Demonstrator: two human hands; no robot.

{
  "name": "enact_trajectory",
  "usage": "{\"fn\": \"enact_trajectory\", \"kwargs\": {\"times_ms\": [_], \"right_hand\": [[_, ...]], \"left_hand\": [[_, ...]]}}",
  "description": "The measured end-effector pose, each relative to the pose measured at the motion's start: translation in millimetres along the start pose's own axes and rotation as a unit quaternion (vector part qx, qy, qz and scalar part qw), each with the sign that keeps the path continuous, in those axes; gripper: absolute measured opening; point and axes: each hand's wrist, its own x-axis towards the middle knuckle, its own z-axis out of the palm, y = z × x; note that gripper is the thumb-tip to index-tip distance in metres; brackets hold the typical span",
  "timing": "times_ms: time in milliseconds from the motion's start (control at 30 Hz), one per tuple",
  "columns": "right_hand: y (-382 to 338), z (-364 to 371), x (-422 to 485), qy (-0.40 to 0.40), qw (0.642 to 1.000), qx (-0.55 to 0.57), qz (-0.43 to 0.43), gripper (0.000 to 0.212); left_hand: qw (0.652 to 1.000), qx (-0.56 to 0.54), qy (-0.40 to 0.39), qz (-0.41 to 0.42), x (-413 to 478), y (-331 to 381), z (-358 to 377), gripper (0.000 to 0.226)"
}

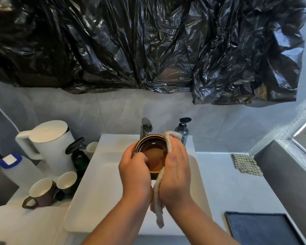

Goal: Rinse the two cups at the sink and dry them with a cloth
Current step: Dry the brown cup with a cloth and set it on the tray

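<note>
A brown glazed cup (153,156) is held over the white sink (102,184), just in front of the tap (146,127). My left hand (135,172) grips its left side, thumb over the rim. My right hand (177,172) presses a beige cloth (169,140) against the cup's right side; the cloth wraps over the far rim and hangs down between my wrists. The cup's opening faces up and its inside looks wet and shiny.
On the left counter stand a purple mug (41,191), a dark cup with a white inside (67,180), a white kettle (48,145), a spray bottle (79,154) and a plastic jar (12,165). A soap dispenser (183,129), a checked cloth (245,164) and a black tray (261,227) are at right.
</note>
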Motion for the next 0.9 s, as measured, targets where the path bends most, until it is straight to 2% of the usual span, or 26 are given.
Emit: {"fn": "enact_trajectory", "kwargs": {"times_ms": [67,133,233,300,367,400,467,567,667,733,800,900], "right_hand": [[-3.9,-7.4,10.3,-0.013,0.999,0.026,0.031,0.053],[-9.9,-14.8,23.7,-0.061,0.993,0.062,0.082,0.043],[-12.6,-31.2,32.0,-0.122,0.977,0.133,0.117,0.037],[-13.0,-36.9,28.7,-0.106,0.971,0.171,0.132,0.043],[-12.3,-35.5,24.5,-0.095,0.951,0.263,0.134,0.039],[-12.9,-32.9,23.3,-0.086,0.945,0.291,0.122,0.039],[-15.9,-25.3,22.0,-0.056,0.937,0.321,0.126,0.040],[-20.5,-20.6,21.9,-0.015,0.922,0.347,0.172,0.034],[-22.2,-20.2,23.7,0.004,0.920,0.291,0.264,0.038],[-20.0,-20.4,25.0,-0.017,0.915,0.267,0.303,0.056],[-25.4,-18.0,23.3,-0.055,0.918,0.260,0.296,0.064],[-25.3,-9.3,12.0,-0.120,0.950,0.206,0.203,0.047]], "left_hand": [[1.000,0.006,-0.022,0.013,4.0,-0.8,-2.7,0.044],[0.999,0.011,-0.040,0.015,5.8,2.0,-5.1,0.046],[0.995,-0.002,-0.100,-0.016,10.6,7.0,-8.6,0.050],[0.982,-0.025,-0.161,-0.094,10.4,8.1,-11.7,0.045],[0.951,-0.075,-0.229,-0.194,4.8,4.4,-13.1,0.041],[0.943,-0.085,-0.237,-0.216,2.8,0.2,-12.6,0.042],[0.952,-0.089,-0.215,-0.197,2.3,-9.7,-9.5,0.045],[0.983,-0.095,-0.140,-0.079,0.1,-12.3,-2.5,0.037],[0.980,-0.071,-0.188,-0.001,-12.5,-11.0,-0.1,0.054],[0.982,-0.039,-0.184,-0.021,-17.0,-10.2,0.5,0.059],[0.985,-0.055,-0.148,-0.073,-15.7,-8.3,0.7,0.051],[0.965,-0.151,-0.128,-0.174,-11.3,4.8,2.8,0.035]]}}
